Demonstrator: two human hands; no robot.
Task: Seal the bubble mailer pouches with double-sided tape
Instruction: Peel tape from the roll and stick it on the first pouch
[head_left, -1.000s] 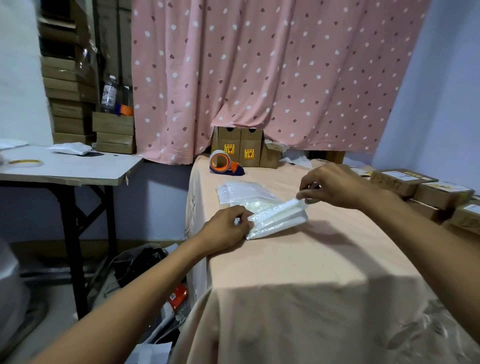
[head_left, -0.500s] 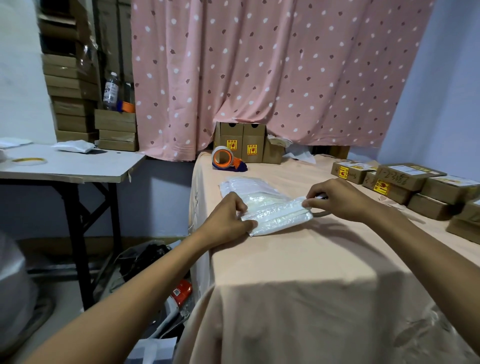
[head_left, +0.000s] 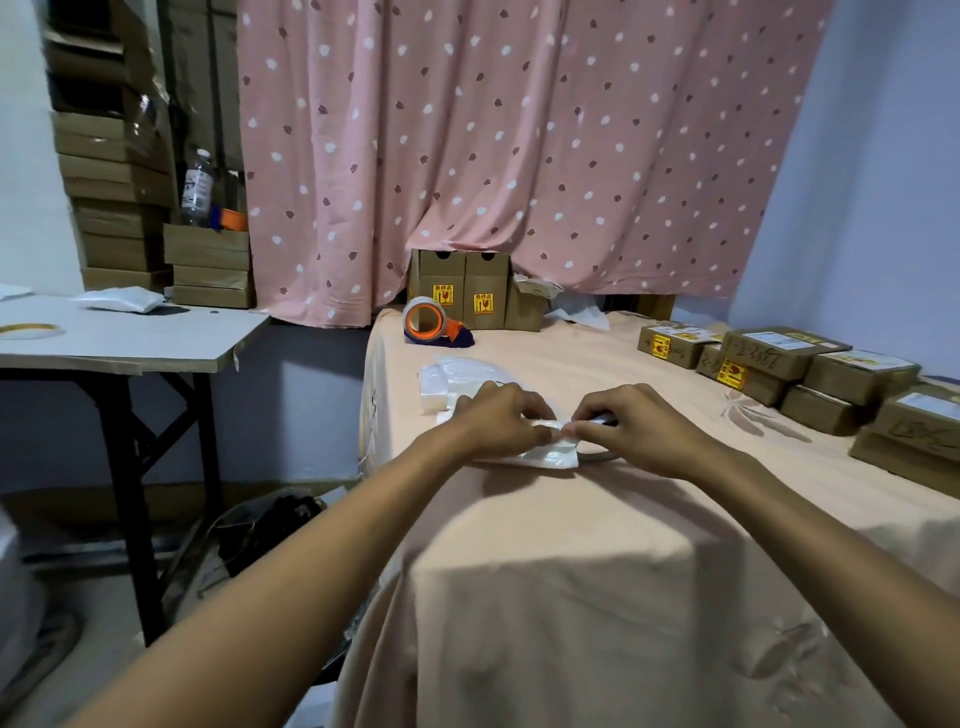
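A pink dotted curtain (head_left: 519, 156) hangs behind the peach-clothed table (head_left: 571, 545) at which we work, and the head view is the only one we have. Our left hand (head_left: 493, 421) and right hand (head_left: 639, 426) meet fingertip to fingertip over one bubble mailer pouch (head_left: 545, 458), which lies flat on the cloth directly beneath them. The left fingers are curled and grip its folded top edge. The right thumb and forefinger are drawn narrow and pinch the same edge just beside them. A thin dark ring (head_left: 597, 457) shows under the right palm. We take it for the double-sided tape roll, though we cannot tell whether the hand holds it. Just beyond the left fingers lies a stack of pouches (head_left: 457, 371), and farther beyond them an orange tape dispenser (head_left: 434, 327). Well off past the right fingers are labelled cardboard boxes (head_left: 779, 358). We judge the work to be in its early or middle part: this pouch's flap is being closed now, and the stack seems to be waiting. No finished pile is plainly visible.
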